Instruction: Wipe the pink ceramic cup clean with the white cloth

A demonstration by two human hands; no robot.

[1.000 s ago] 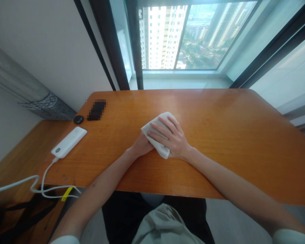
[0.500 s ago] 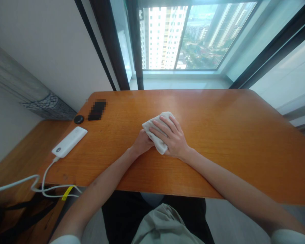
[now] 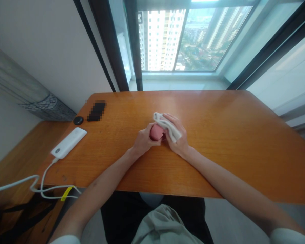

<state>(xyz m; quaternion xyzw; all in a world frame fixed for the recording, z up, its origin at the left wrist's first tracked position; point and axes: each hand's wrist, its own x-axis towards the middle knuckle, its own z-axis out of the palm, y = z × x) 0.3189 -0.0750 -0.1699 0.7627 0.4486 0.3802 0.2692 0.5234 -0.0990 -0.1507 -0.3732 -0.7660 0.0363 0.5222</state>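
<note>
Over the middle of the wooden table (image 3: 218,142), my left hand (image 3: 143,139) is closed round a small pink object (image 3: 156,132) with a smooth, rounded face; its kind I cannot make out. My right hand (image 3: 180,138) grips a folded white cloth (image 3: 170,128). The cloth lies against the right side of the pink object, and the right fingers are partly hidden behind it. Both hands are close together, and the far side of the pink object is covered by the cloth and fingers.
A white power bank (image 3: 69,143) with a white cable (image 3: 44,176) lies at the table's left. Beyond it are a round black object (image 3: 78,120) and a blurred dark item (image 3: 96,112). A window (image 3: 178,40) stands behind the table's far edge.
The cloth has shifted right with my right hand and now looks narrower, uncovering the pink object in my left hand. My left fingers now show round it.
</note>
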